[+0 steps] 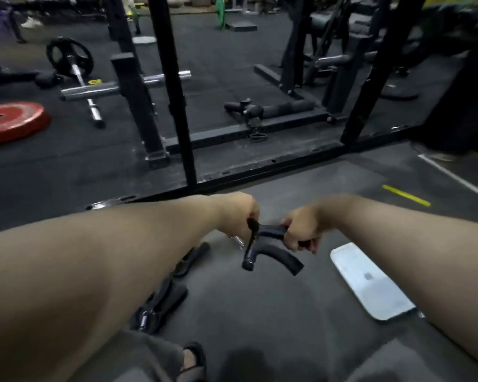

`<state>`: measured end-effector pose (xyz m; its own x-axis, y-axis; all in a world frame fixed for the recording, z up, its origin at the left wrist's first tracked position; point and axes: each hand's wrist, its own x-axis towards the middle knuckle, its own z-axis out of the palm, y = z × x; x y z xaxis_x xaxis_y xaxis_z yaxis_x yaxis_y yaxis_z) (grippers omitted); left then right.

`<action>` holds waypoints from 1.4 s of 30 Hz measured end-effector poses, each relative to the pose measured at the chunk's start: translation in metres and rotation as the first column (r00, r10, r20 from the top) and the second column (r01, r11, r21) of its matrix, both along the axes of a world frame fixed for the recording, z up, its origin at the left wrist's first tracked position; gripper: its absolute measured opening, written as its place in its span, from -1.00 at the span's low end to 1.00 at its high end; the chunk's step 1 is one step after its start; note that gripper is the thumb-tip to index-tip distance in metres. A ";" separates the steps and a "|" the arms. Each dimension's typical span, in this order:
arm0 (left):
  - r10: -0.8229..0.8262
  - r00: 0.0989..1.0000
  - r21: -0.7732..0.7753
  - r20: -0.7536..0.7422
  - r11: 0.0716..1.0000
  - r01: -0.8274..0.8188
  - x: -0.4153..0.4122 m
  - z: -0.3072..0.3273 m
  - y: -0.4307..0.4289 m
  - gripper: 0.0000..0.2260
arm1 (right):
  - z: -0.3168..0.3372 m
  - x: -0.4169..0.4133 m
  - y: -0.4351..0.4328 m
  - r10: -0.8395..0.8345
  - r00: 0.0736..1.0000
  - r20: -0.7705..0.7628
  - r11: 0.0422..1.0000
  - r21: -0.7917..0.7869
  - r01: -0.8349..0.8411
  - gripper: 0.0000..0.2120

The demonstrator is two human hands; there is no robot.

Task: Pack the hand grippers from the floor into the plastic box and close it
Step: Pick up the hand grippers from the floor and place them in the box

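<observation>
— While both hands are up off the floor (260,304), what are they on?

— One hand gripper (271,245), held in the air between them. The left hand (239,213) has its fingers curled round the upper end of one handle, next to the spring (239,242). The right hand (301,230) is clamped on the handle that runs off to the right. A further curved handle juts free toward the person; motion blur makes it hard to say whether that is the same gripper or a second one.

— Which way does it lie?

— Its grasped part spans left to right from hand to hand, and the free ends hang down and back toward the body.

— And the ones not yet picked up?

— Two more grippers (160,301) lie on the floor below the left forearm, strung in a line from just under the hands back toward the person's foot. They are nearer the left hand, I'd judge. The right side has only a phone (370,282), flat on the floor under the right forearm.

— Where does the held one go?

— Cannot tell. The plastic box is nowhere in view, so the direction of the carry is unknown. Packing looks barely begun, and one hand would likely need to let go before the carry.
</observation>
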<state>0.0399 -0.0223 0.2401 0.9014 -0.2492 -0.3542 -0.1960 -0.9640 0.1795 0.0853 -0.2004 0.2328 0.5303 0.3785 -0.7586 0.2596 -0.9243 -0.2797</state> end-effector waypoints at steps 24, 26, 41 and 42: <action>-0.259 0.956 -0.430 -0.137 0.885 0.178 0.047 -0.054 -0.235 -0.88 | -0.017 -0.033 -0.264 -0.436 0.900 0.009 0.899 -0.029 0.436 -0.91; -0.254 0.960 -0.429 -0.119 0.885 0.181 0.049 -0.061 -0.264 -0.88 | -0.018 -0.037 -0.288 -0.457 0.889 0.032 0.888 -0.052 0.458 -0.89; -0.374 0.917 -0.280 -0.136 0.903 0.327 0.040 -0.103 -0.424 -0.85 | -0.055 -0.104 -0.432 -0.517 0.844 0.146 0.847 -0.056 0.528 -0.73; -0.395 0.909 -0.251 -0.135 0.901 0.355 0.037 -0.108 -0.430 -0.85 | -0.059 -0.106 -0.433 -0.500 0.853 0.149 0.856 -0.068 0.513 -0.74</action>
